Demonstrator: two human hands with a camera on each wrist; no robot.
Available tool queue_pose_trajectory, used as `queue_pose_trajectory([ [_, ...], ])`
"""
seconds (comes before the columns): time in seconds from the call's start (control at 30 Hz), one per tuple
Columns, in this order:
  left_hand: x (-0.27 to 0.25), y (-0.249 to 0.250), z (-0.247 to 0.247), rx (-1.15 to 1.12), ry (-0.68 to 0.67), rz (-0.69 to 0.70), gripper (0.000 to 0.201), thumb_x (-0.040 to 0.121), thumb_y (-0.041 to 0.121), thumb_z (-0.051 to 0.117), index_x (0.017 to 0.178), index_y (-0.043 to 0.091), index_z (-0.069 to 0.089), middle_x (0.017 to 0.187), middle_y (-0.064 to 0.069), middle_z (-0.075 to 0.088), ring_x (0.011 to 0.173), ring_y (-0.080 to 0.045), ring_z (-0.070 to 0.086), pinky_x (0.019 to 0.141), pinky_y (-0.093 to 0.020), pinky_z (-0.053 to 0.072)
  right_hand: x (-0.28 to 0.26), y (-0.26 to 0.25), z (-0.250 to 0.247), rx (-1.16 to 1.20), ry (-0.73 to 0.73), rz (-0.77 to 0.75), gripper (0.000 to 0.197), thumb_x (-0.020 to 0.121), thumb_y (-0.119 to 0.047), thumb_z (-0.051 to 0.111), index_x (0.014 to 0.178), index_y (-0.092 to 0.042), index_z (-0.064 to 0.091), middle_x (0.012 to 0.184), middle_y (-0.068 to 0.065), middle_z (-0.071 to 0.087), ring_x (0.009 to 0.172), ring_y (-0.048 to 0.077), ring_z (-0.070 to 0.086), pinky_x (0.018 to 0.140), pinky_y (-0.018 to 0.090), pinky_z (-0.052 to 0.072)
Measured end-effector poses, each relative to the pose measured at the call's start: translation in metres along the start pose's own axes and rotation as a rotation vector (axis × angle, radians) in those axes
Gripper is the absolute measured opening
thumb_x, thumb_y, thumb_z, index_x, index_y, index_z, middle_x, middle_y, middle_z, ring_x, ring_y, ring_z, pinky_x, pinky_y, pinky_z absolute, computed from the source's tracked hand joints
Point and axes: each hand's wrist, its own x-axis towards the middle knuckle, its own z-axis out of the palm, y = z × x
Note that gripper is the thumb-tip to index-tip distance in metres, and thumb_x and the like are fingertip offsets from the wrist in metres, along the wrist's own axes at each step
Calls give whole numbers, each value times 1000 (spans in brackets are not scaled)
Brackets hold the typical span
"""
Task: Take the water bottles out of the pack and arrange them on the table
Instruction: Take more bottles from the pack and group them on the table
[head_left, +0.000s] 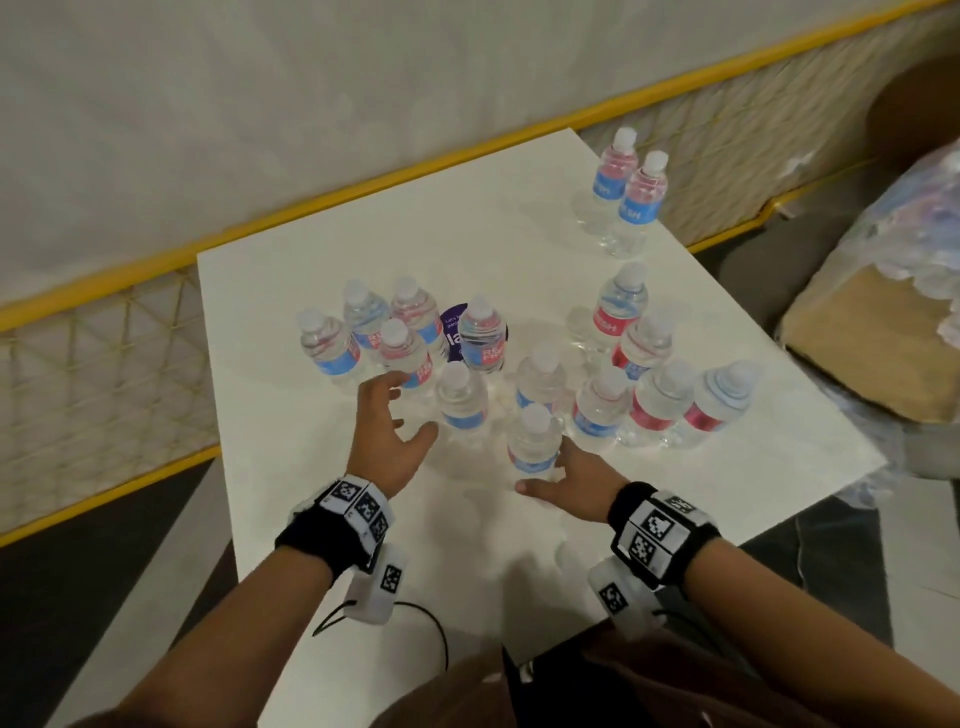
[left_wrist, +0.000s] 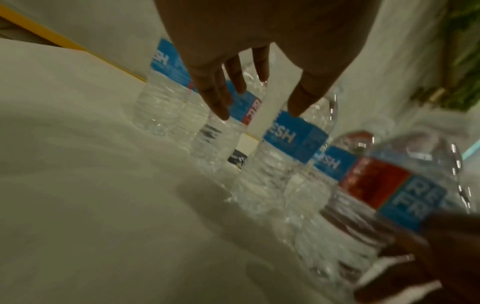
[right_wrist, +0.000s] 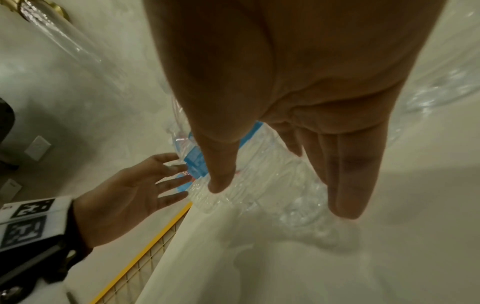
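Observation:
Several small water bottles with blue and red labels stand upright on the white table (head_left: 457, 218). My right hand (head_left: 545, 475) is at the nearest bottle (head_left: 535, 441). In the right wrist view that bottle (right_wrist: 259, 174) stands between the straight thumb and straight fingers of the right hand (right_wrist: 280, 197). My left hand (head_left: 410, 405) hovers open with spread fingers just left of another bottle (head_left: 461, 400), holding nothing. In the left wrist view the left hand (left_wrist: 259, 107) points at a blue-labelled bottle (left_wrist: 285, 144). The torn plastic pack (head_left: 924, 223) lies at the far right.
A cardboard box (head_left: 857, 343) sits under the pack, off the table's right edge. A yellow-railed mesh barrier (head_left: 104, 364) runs behind and left of the table. A round purple sticker (head_left: 451, 332) lies among the left bottles. Two bottles (head_left: 628, 192) stand at the far right corner.

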Motion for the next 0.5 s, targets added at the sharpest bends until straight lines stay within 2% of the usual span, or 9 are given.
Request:
queue_pose_trajectory([
  [0.1, 3, 1, 13, -12, -190, 11, 73, 74, 23, 78, 133, 25, 36, 130, 12, 42, 119, -9, 44, 95, -35, 44, 8, -14, 9, 48, 19, -66, 89, 79, -44, 70, 147, -22, 17, 146, -1, 41, 131, 20, 43, 103, 28, 35],
  [0.2, 10, 8, 20, -56, -288, -22, 71, 78, 24, 75, 135, 31, 34, 131, 13, 48, 116, -3, 44, 93, -26, 38, 16, -24, 16, 88, 9, -87, 94, 77, -41, 73, 148, -22, 15, 148, 0, 38, 134, 21, 40, 107, 31, 34],
  [0.3, 17, 3, 18, -79, -328, -102, 69, 80, 27, 73, 139, 28, 36, 137, 6, 51, 115, -10, 48, 92, -29, 41, 22, -30, 19, 105, 20, -92, 95, 77, -38, 74, 149, -19, 15, 151, 0, 34, 136, 20, 37, 111, 33, 31],
  [0.4, 23, -6, 8, -76, -408, -103, 72, 78, 25, 75, 139, 27, 38, 135, 6, 52, 115, -14, 52, 88, -27, 44, 24, -32, 23, 78, 29, -69, 98, 76, -40, 74, 149, -18, 13, 152, 1, 32, 137, 21, 36, 113, 36, 30],
  [0.5, 26, -14, -9, -103, -500, -109, 71, 76, 18, 77, 136, 30, 40, 131, 7, 54, 117, -13, 52, 94, -29, 47, 24, -35, 30, 70, 29, -43, 100, 77, -40, 74, 150, -18, 10, 152, 2, 32, 136, 22, 36, 113, 35, 30],
])
